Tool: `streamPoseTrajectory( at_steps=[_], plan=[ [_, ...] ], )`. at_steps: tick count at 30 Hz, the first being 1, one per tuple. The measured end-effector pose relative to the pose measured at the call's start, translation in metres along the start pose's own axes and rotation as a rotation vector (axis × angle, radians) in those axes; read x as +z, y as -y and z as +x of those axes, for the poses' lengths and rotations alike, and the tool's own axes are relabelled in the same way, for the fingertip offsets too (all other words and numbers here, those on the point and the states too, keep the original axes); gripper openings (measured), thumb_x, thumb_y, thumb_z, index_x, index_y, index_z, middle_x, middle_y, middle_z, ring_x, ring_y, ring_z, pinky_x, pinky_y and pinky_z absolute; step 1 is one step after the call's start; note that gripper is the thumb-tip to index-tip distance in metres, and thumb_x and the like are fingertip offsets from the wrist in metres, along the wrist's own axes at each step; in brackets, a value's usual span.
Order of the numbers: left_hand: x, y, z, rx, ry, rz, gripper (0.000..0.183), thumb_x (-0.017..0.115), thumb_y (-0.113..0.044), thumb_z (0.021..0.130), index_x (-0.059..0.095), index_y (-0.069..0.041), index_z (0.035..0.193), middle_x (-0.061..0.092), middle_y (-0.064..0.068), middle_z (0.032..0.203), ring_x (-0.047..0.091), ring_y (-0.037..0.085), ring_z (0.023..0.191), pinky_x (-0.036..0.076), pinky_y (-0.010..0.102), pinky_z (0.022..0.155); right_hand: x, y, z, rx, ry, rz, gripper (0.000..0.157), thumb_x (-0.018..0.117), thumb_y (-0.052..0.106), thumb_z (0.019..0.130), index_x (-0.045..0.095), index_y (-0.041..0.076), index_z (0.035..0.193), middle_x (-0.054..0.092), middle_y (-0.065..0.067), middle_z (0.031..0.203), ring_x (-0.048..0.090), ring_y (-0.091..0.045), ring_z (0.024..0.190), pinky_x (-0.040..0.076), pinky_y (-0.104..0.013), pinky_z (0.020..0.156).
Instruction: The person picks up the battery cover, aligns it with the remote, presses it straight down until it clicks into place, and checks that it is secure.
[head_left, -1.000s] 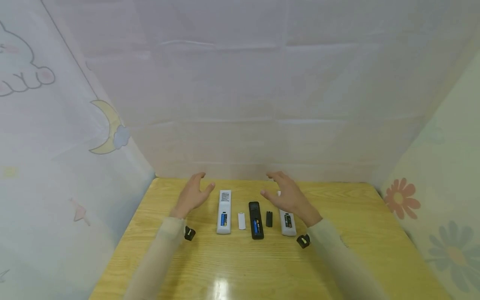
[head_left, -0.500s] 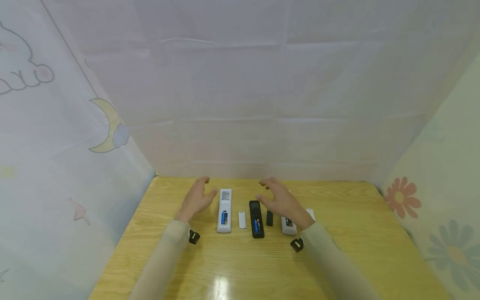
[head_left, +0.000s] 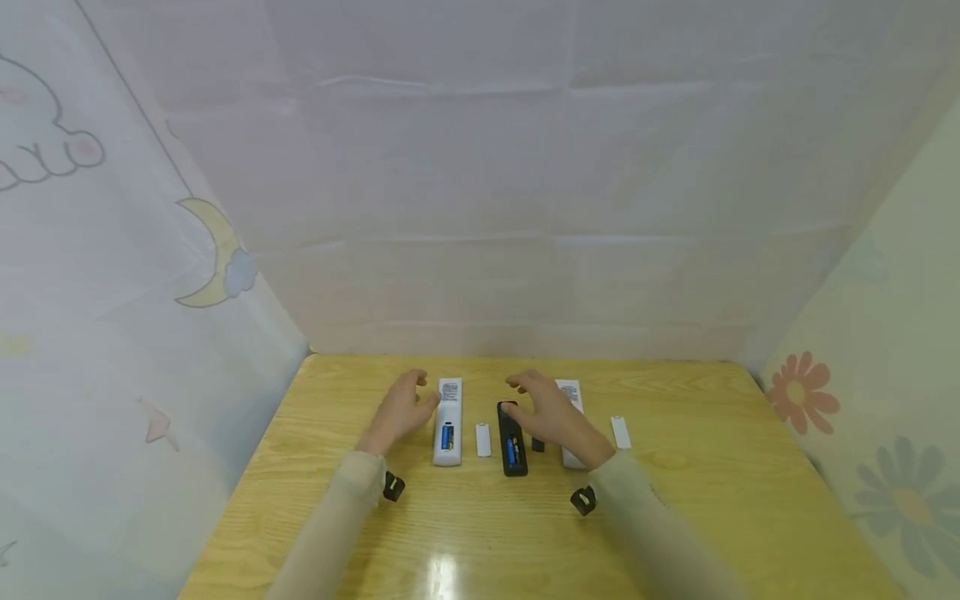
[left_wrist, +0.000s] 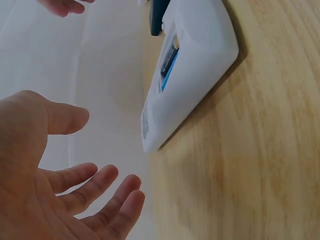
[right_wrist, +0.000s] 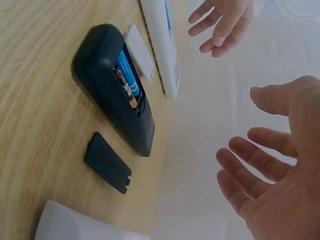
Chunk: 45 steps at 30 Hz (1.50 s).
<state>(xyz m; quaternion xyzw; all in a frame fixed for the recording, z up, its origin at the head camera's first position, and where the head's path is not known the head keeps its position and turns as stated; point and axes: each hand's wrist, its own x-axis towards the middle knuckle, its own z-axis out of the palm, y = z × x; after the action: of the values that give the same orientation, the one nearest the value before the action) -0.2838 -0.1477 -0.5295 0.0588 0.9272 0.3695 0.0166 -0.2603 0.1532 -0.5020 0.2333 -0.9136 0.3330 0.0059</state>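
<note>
My left hand (head_left: 401, 412) hovers just left of a white remote control (head_left: 448, 457), its fingers relaxed and holding nothing. That remote lies back up, with batteries showing in its uncovered compartment. Above the black remote control (head_left: 514, 465) and its small black battery cover (head_left: 537, 445) hangs my right hand (head_left: 553, 412), fingers loosely bent and apart from everything. A blue and a dark battery (right_wrist: 127, 75) sit in the black remote. Between the two remotes lies a white battery cover (head_left: 483, 440). My right hand and wrist partly hide a second white remote (head_left: 570, 392).
Another white battery cover (head_left: 621, 432) lies right of the second white remote. All of this rests on a wooden table (head_left: 480, 533). Pale sheets (head_left: 450, 183) stand behind and at both sides. A small black device (head_left: 583, 500) hangs at each wrist.
Both hands have come closer together and a little toward me. The right hand moved left, uncovering the far end of the second white remote and the right-hand white cover. The remotes stay put.
</note>
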Motion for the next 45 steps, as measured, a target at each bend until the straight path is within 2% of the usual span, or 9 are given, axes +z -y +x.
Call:
streamPoseTrajectory(
  at_steps=[6, 11, 18, 25, 30, 34, 38, 41, 45],
  plan=[
    [0.016, -0.002, 0.000, 0.007, 0.030, -0.009, 0.058, 0.070, -0.030, 0.104, 0.051, -0.001, 0.151, 0.061, 0.019, 0.145, 0.066, 0.037, 0.122, 0.057, 0.054, 0.103, 0.003, 0.003, -0.007, 0.006, -0.011, -0.004, 0.049, 0.072, 0.024, 0.104, 0.059, 0.005, 0.148, 0.062, -0.013, 0.144, 0.064, -0.035, 0.127, 0.057, -0.053, 0.103],
    [0.018, 0.004, -0.002, 0.010, 0.036, 0.020, 0.058, 0.071, -0.031, 0.103, 0.053, 0.002, 0.148, 0.063, 0.020, 0.140, 0.064, 0.038, 0.124, 0.054, 0.056, 0.106, 0.011, 0.006, -0.002, -0.053, -0.003, 0.001, 0.046, 0.073, 0.018, 0.103, 0.060, 0.003, 0.144, 0.063, -0.014, 0.140, 0.066, -0.036, 0.122, 0.058, -0.051, 0.100],
    [0.016, 0.010, -0.012, -0.065, 0.064, 0.034, 0.063, 0.070, -0.034, 0.104, 0.051, 0.005, 0.149, 0.061, 0.023, 0.142, 0.060, 0.041, 0.132, 0.051, 0.058, 0.111, 0.029, 0.009, 0.007, -0.108, 0.051, -0.034, 0.046, 0.074, 0.018, 0.102, 0.062, 0.001, 0.142, 0.065, -0.014, 0.136, 0.067, -0.035, 0.120, 0.059, -0.049, 0.100],
    [0.018, 0.009, -0.014, -0.116, 0.109, 0.044, 0.065, 0.070, -0.038, 0.104, 0.053, 0.008, 0.147, 0.062, 0.027, 0.141, 0.063, 0.043, 0.129, 0.054, 0.059, 0.107, 0.036, 0.007, 0.008, -0.097, 0.090, -0.069, 0.049, 0.074, 0.023, 0.102, 0.061, 0.002, 0.145, 0.064, -0.012, 0.140, 0.065, -0.032, 0.127, 0.056, -0.048, 0.108],
    [0.022, 0.007, -0.014, -0.139, 0.125, 0.056, 0.062, 0.071, -0.040, 0.103, 0.057, 0.006, 0.142, 0.064, 0.025, 0.138, 0.065, 0.038, 0.120, 0.057, 0.057, 0.102, 0.038, 0.009, 0.008, -0.106, 0.103, -0.055, 0.047, 0.072, 0.019, 0.103, 0.060, -0.001, 0.144, 0.063, -0.015, 0.140, 0.064, -0.036, 0.127, 0.056, -0.051, 0.106],
    [0.026, 0.005, -0.012, -0.126, 0.120, 0.088, 0.062, 0.072, -0.041, 0.102, 0.058, 0.007, 0.140, 0.063, 0.025, 0.137, 0.066, 0.033, 0.113, 0.058, 0.055, 0.100, 0.041, 0.009, 0.008, -0.112, 0.120, -0.081, 0.046, 0.072, 0.020, 0.103, 0.060, -0.001, 0.143, 0.064, -0.015, 0.139, 0.065, -0.035, 0.126, 0.057, -0.050, 0.105],
    [0.029, 0.001, -0.009, -0.116, 0.119, 0.088, 0.056, 0.073, -0.041, 0.102, 0.063, 0.007, 0.131, 0.064, 0.023, 0.126, 0.064, 0.028, 0.098, 0.061, 0.047, 0.084, 0.045, 0.008, 0.007, -0.110, 0.144, -0.089, 0.047, 0.073, 0.020, 0.103, 0.060, -0.001, 0.143, 0.064, -0.017, 0.137, 0.066, -0.035, 0.123, 0.058, -0.049, 0.104],
    [0.032, -0.002, -0.009, -0.126, 0.127, 0.058, 0.047, 0.073, -0.039, 0.102, 0.065, 0.004, 0.120, 0.061, 0.018, 0.113, 0.060, 0.025, 0.086, 0.057, 0.038, 0.071, 0.050, 0.006, 0.007, -0.112, 0.155, -0.095, 0.047, 0.073, 0.020, 0.102, 0.061, -0.003, 0.142, 0.065, -0.017, 0.136, 0.067, -0.032, 0.120, 0.058, -0.049, 0.103],
    [0.036, -0.006, -0.009, -0.143, 0.127, 0.050, 0.044, 0.072, -0.039, 0.103, 0.066, 0.002, 0.117, 0.057, 0.015, 0.108, 0.058, 0.024, 0.084, 0.055, 0.034, 0.067, 0.058, 0.002, 0.007, -0.117, 0.157, -0.145, 0.047, 0.074, 0.022, 0.102, 0.063, -0.001, 0.141, 0.066, -0.013, 0.136, 0.068, -0.028, 0.118, 0.058, -0.046, 0.103]
  ],
)
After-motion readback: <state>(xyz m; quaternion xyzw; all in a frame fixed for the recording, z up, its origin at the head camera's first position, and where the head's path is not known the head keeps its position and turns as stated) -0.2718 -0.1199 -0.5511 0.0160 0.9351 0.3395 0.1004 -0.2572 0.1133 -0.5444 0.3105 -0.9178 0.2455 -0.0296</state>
